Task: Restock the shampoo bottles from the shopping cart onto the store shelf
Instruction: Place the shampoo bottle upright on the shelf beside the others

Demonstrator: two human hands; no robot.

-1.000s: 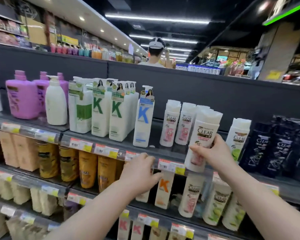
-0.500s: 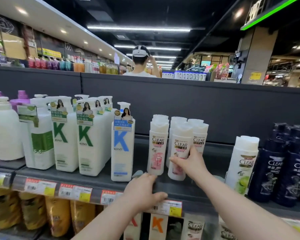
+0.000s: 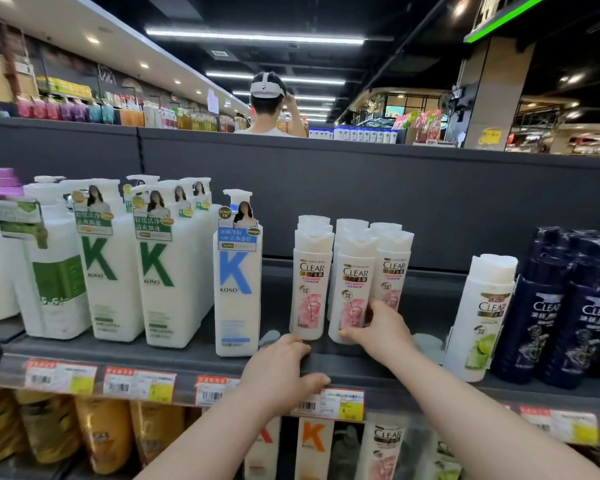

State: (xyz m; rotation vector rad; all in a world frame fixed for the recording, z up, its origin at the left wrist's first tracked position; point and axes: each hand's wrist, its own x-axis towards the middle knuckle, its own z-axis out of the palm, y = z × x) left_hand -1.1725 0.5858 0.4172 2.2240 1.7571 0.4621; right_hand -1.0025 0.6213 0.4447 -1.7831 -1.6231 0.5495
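White shampoo bottle (image 3: 352, 292) stands on the shelf (image 3: 187, 351), right hand (image 3: 378, 332) clamped at its base; square it beside its neighbour before release. Left hand (image 3: 279, 372) grips the shelf edge.

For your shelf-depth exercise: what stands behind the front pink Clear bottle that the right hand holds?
Behind the held bottle more white caps show, so the row runs back. Their bodies and labels are covered, so their count is unclear. The right hand hides its lower right side.
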